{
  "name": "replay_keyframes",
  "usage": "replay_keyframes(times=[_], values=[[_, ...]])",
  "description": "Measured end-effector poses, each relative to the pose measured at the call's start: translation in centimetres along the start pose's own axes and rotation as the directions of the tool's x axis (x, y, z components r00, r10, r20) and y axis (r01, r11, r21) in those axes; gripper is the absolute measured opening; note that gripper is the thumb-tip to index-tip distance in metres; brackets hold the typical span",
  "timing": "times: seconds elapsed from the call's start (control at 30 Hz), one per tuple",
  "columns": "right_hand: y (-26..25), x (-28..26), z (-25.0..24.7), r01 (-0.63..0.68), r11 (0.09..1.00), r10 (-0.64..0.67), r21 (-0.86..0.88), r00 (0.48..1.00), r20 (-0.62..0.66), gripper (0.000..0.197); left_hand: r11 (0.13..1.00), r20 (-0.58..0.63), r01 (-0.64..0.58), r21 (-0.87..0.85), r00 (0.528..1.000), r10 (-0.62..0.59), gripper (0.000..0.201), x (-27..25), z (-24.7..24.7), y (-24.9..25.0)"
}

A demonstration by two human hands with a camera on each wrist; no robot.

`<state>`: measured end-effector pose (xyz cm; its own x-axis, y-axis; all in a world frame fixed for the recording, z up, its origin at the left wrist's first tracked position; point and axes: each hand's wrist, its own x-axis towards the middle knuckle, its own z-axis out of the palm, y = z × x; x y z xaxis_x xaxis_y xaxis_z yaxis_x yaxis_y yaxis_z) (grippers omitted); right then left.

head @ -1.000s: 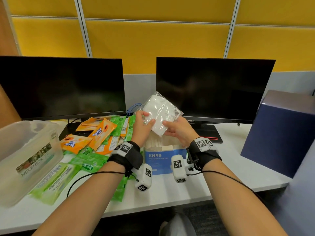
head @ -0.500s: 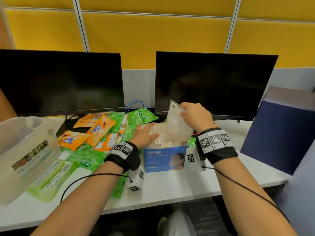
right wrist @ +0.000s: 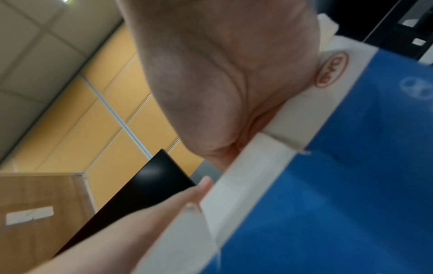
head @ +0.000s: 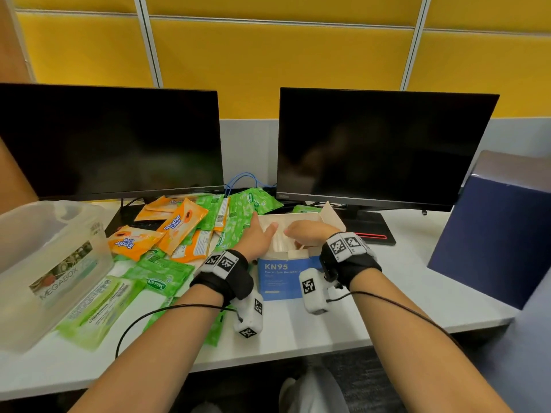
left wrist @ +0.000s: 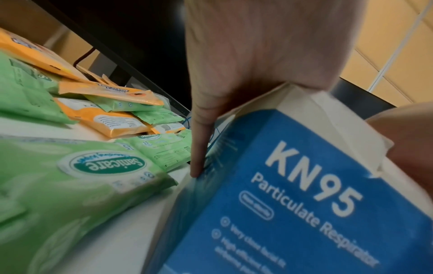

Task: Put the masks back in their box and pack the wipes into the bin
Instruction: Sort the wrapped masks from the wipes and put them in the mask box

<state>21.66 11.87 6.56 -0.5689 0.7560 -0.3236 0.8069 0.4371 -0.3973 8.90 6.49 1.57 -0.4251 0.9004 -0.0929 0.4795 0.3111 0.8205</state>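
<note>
Left of both hands, a clear plastic bin [head: 44, 263] sits on the white desk [head: 298, 332], its left side cut off; green and orange wipe packets [head: 179, 231] lie between. Left hand [head: 258, 238], fingers straight, steadies the blue-and-white KN95 mask box [head: 280, 278]. Right hand [head: 308, 234] reaches inside over white masks [head: 281, 244]; fingers hidden, grip unclear. Behind: two dark monitors [head: 381, 147], yellow partition panels [head: 268, 67].
</note>
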Motion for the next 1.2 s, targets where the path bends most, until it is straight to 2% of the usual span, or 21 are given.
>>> replay_keyframes(times=[0.1, 0.17, 0.27, 0.33, 0.37, 0.43, 0.5, 0.53, 0.6, 0.67, 0.77, 0.83, 0.9, 0.97, 1.07, 1.13, 1.2], values=[[0.8, 0.5, -0.1, -0.042, 0.992, 0.044, 0.12, 0.999, -0.016, 0.053, 0.998, -0.049, -0.011, -0.068, 0.999, 0.008, 0.07, -0.2, 0.7, 0.1], [1.4, 1.1, 0.2, -0.067, 0.997, 0.071, 0.049, 0.994, -0.083, 0.052, 0.991, -0.104, -0.008, -0.134, 0.995, -0.006, 0.068, -0.3, 1.3, 0.4], [1.7, 1.1, 0.4, -0.116, 0.988, 0.088, -0.1, 0.965, -0.246, 0.051, 0.98, -0.035, -0.037, -0.193, 0.999, 0.03, 0.065, -0.4, 1.4, 0.9], [0.9, 0.5, 0.1, -0.088, 0.994, 0.056, -0.064, 0.917, -0.395, 0.047, 0.972, 0.015, -0.076, -0.222, 0.997, 0.081, 0.059, -0.8, 0.7, 1.1], [0.3, 0.1, 0.0, -0.027, 0.999, 0.007, -0.035, 0.877, -0.48, 0.045, 0.972, 0.02, -0.09, -0.216, 0.995, 0.097, 0.058, -0.9, 0.1, 1.1], [-1.9, -0.9, -0.2, 0.184, 0.982, -0.165, -0.032, 0.772, -0.613, 0.041, 0.98, 0.011, -0.114, -0.164, 0.993, 0.118, 0.055, -0.6, -1.5, 0.2], [-4.9, -1.7, 0.3, 0.405, 0.913, -0.338, -0.054, 0.674, -0.657, 0.034, 0.996, -0.017, -0.088, -0.024, 0.996, 0.087, 0.054, 0.1, -3.6, -1.7], [-6.5, -2.0, 0.9, 0.481, 0.876, -0.392, -0.044, 0.654, -0.647, 0.032, 0.998, -0.041, -0.047, 0.047, 0.998, 0.049, 0.056, 0.5, -4.7, -3.0], [-9.5, -1.4, 2.8, 0.568, 0.823, -0.453, 0.006, 0.664, -0.595, 0.029, 0.988, -0.098, 0.03, 0.155, 0.995, -0.015, 0.053, 1.2, -6.9, -5.9], [-11.7, 0.6, 5.4, 0.577, 0.811, -0.452, 0.092, 0.72, -0.526, 0.031, 0.978, -0.18, 0.096, 0.184, 0.982, -0.063, 0.043, 1.6, -8.8, -8.6], [-13.5, 4.6, 9.3, 0.486, 0.848, -0.373, 0.21, 0.83, -0.414, 0.039, 0.982, -0.283, 0.165, 0.092, 0.95, -0.133, 0.04, 2.0, -10.6, -11.9], [-13.6, 7.0, 11.2, 0.394, 0.878, -0.282, 0.271, 0.884, -0.373, 0.046, 0.987, -0.311, 0.15, 0.052, 0.942, -0.127, 0.039, 2.2, -10.7, -13.0], [-13.1, 9.1, 12.4, 0.262, 0.899, -0.129, 0.352, 0.924, -0.36, 0.055, 0.991, -0.288, 0.103, 0.08, 0.955, -0.076, 0.04, 2.6, -10.4, -13.6], [-12.1, 10.8, 12.8, 0.095, 0.883, 0.086, 0.46, 0.93, -0.357, 0.065, 0.994, -0.237, 0.064, 0.087, 0.971, -0.042, 0.045, 3.2, -10.1, -13.6], [-10.4, 12.7, 13.0, -0.078, 0.739, 0.352, 0.669, 0.892, -0.285, 0.077, 0.984, -0.094, 0.106, 0.146, 0.991, -0.093, 0.069, 4.4, -9.7, -13.4], [-9.7, 14.0, 13.2, -0.084, 0.629, 0.417, 0.773, 0.876, -0.244, 0.073, 0.956, 0.023, 0.172, 0.236, 0.983, -0.183, 0.087, 5.0, -9.3, -13.4], [-9.3, 15.0, 13.6, -0.051, 0.603, 0.386, 0.796, 0.892, -0.235, 0.053, 0.928, 0.083, 0.186, 0.324, 0.971, -0.224, 0.083, 5.4, -9.0, -13.8]])
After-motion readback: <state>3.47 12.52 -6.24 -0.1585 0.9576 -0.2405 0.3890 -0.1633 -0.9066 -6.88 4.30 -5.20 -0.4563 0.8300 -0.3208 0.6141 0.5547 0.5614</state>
